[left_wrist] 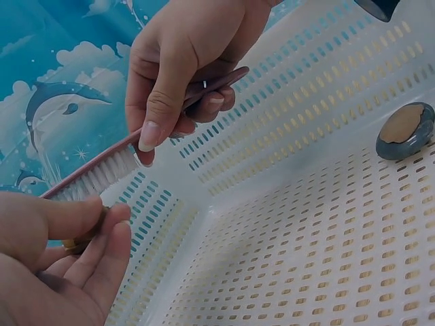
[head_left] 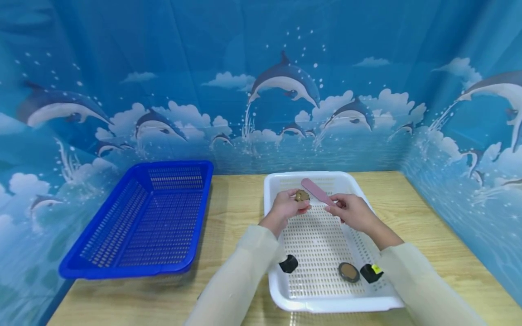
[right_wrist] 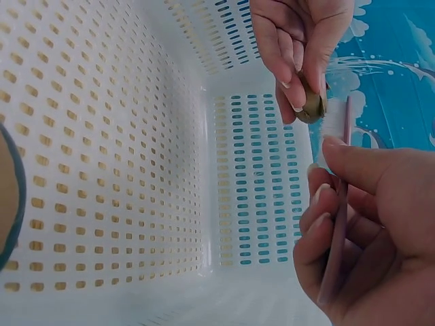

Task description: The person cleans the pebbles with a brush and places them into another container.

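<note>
My left hand (head_left: 284, 206) pinches a small olive-brown rounded object (right_wrist: 311, 105) between thumb and fingers; its exact kind cannot be told. In my right hand (head_left: 355, 211) is the handle of a pink brush (head_left: 316, 190), with white bristles (left_wrist: 102, 175) turned toward that object. Bristles and object are close together at the object's edge in the right wrist view. Both hands are over the far part of a white perforated plastic basket (head_left: 267, 192). Fingers partly cover the object in the left wrist view.
Inside the white basket, near its front, lie a round grey piece with a brown flat face (head_left: 349, 272), a black object (head_left: 288, 264) and another black object with a yellow patch (head_left: 370, 274). A blue perforated basket (head_left: 126, 271) stands to the left on the wooden table (head_left: 232, 203).
</note>
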Action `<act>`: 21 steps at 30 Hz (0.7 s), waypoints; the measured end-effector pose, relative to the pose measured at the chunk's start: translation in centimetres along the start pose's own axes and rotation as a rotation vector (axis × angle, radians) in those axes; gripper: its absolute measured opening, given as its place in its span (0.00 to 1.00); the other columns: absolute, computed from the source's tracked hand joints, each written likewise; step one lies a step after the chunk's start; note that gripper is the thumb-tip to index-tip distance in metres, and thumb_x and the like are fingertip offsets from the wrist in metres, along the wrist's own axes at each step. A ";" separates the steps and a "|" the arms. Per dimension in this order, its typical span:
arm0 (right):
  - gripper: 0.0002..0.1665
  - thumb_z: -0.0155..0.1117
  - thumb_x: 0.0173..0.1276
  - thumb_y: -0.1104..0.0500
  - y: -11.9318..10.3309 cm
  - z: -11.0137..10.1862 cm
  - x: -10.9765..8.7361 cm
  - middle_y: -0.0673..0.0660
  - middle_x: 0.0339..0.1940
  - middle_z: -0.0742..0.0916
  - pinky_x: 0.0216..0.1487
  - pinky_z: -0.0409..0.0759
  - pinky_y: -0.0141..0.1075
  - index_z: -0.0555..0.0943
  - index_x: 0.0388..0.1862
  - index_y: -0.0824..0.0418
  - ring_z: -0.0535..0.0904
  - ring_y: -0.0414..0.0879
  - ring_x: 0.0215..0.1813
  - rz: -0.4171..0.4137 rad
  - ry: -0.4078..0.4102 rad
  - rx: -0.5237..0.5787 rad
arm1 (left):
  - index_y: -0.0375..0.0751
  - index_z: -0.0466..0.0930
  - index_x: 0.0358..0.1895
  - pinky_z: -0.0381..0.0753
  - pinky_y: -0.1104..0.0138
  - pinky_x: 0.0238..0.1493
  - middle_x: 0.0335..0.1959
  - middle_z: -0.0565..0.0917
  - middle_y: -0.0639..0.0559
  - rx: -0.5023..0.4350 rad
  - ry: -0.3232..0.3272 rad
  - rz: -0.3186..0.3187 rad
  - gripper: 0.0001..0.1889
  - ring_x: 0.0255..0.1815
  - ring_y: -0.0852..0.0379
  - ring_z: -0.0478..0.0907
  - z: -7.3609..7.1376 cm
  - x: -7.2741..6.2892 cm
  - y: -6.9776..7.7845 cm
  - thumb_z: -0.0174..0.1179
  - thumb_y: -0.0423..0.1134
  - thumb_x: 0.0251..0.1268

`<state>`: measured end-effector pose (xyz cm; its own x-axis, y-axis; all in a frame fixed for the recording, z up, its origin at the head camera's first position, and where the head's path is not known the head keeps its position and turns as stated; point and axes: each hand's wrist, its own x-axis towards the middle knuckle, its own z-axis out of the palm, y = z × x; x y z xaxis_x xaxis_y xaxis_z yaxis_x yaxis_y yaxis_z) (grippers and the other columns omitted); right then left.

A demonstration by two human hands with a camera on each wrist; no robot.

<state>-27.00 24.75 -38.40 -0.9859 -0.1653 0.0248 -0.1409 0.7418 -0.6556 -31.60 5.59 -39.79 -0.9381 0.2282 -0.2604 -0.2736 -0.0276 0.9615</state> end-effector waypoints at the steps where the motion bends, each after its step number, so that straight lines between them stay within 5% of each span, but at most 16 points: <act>1: 0.23 0.60 0.73 0.55 0.0 0.0 0.0 0.55 0.22 0.81 0.20 0.71 0.35 0.76 0.60 0.69 0.73 0.45 0.22 0.000 -0.003 -0.002 | 0.30 0.69 0.66 0.86 0.70 0.39 0.41 0.86 0.41 -0.006 0.007 0.000 0.26 0.36 0.56 0.86 0.0 0.0 0.0 0.61 0.25 0.63; 10: 0.24 0.60 0.73 0.56 -0.2 -0.1 -0.1 0.52 0.23 0.80 0.19 0.71 0.35 0.75 0.62 0.69 0.73 0.47 0.23 -0.023 -0.013 0.032 | 0.31 0.74 0.62 0.86 0.70 0.39 0.40 0.86 0.41 -0.078 0.067 0.011 0.24 0.36 0.54 0.85 -0.1 0.0 0.2 0.63 0.24 0.61; 21: 0.25 0.63 0.70 0.55 -0.1 0.2 -0.3 0.54 0.20 0.79 0.15 0.70 0.34 0.77 0.62 0.67 0.70 0.43 0.18 -0.063 -0.005 0.052 | 0.34 0.79 0.56 0.87 0.68 0.40 0.46 0.85 0.39 0.056 -0.007 0.058 0.20 0.39 0.53 0.85 -0.1 -0.2 -0.1 0.65 0.24 0.59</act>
<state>-26.71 24.60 -38.45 -0.9749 -0.2135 0.0634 -0.1972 0.6955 -0.6910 -31.36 5.49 -39.81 -0.9504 0.2350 -0.2039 -0.2065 0.0135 0.9783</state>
